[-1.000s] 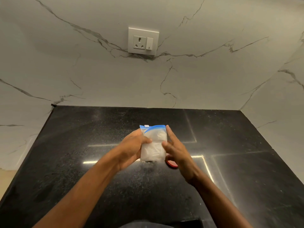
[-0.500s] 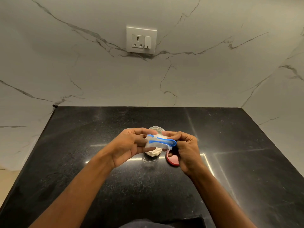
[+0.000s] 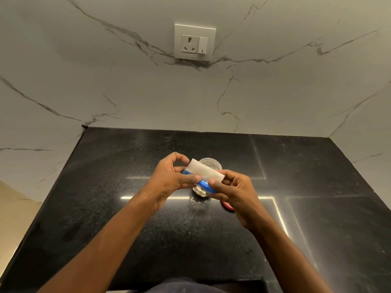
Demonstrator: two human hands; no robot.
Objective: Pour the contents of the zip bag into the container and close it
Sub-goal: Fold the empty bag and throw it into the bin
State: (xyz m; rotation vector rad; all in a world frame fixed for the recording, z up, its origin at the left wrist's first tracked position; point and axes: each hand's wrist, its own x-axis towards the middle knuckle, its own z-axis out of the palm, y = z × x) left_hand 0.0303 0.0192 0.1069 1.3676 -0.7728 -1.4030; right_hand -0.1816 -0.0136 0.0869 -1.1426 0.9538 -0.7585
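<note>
A small clear zip bag with a blue zip strip is held flat and tilted over the counter, its blue edge toward me. My left hand pinches its left end and my right hand pinches its right end. Just behind and below the bag stands a small clear container, open at the top, with pale contents showing at its base under the bag. A red lid lies on the counter to the container's right, mostly hidden by my right hand.
The black speckled counter ends at marble walls behind and on both sides. A white socket and switch plate sits on the back wall. The counter's front edge is near my body.
The bag went from upright between my hands to flattened and turned over, blue zip edge now facing me. The open container behind it has come into view.
</note>
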